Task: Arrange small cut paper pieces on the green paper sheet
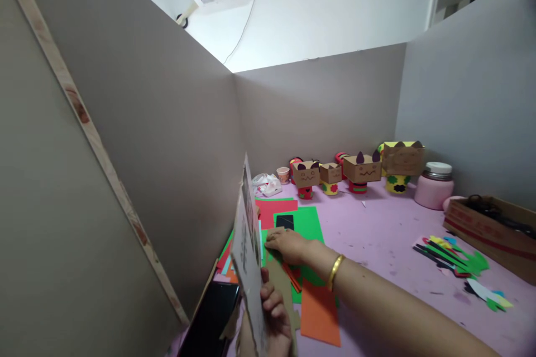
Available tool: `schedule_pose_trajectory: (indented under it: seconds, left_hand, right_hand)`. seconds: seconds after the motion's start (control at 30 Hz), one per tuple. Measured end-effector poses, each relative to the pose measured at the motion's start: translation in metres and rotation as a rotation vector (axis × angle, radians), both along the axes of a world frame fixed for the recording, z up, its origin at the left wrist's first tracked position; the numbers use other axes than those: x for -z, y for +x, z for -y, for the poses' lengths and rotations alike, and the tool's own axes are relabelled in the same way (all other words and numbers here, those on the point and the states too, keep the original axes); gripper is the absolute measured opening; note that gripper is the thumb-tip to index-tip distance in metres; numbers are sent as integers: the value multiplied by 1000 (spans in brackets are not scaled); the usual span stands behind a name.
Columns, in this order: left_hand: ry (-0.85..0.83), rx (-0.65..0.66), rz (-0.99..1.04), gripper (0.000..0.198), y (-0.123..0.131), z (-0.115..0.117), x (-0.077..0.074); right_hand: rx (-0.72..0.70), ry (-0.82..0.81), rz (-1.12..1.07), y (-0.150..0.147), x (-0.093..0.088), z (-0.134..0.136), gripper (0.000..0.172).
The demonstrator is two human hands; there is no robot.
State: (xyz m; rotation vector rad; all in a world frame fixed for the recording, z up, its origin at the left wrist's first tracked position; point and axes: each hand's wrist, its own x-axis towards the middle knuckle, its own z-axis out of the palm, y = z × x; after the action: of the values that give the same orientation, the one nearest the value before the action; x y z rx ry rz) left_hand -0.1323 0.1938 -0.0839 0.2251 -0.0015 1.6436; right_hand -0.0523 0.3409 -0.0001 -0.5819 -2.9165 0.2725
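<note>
My left hand (274, 312) holds a stiff cardboard sheet (248, 256) on edge, nearly upright, with printing on its face. The fingers wrap its right side. My right hand (290, 245), a gold bangle at the wrist, reaches left over the pile. Its fingers are closed at a brown piece of cardboard (275, 231), partly hidden beneath them. Under and around that hand lie green foam sheets (307, 220), a long cardboard strip (281, 284) and narrow orange strips (292, 278). An orange sheet (320, 315) lies nearer me, a red one (278, 212) farther back.
Box-headed cardboard figures (362, 170) stand along the back, beside a pink jar (434, 187). Coloured foam scraps (456, 256) and a cardboard box (494, 234) are at right. A black phone (211, 318) lies front left. Grey partitions (318, 106) enclose the pink table.
</note>
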Motion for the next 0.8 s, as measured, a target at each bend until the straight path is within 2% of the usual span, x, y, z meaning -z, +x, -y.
schedule_pose_trajectory:
  seconds: [0.1,0.2,0.3,0.47,0.8]
  left_hand:
    - [-37,11,59,23,3,1,2]
    - [-51,21,88,25,2,2,2]
    - [-122,-12,92,23,2,1,-3]
    - [-270,-87,99,44,5,1,-16]
    - [-372,-132,28,44,8,-1,-17]
  right_hand:
    - [-49,5,-20,24,2,2,39]
    - [-85,8,-38,47,-3,2,57]
    - [-99,15,12,57,-7,1,61]
    - [-82,62,127,55,-12,3,44]
    - [47,67,148,68,-6,0,19]
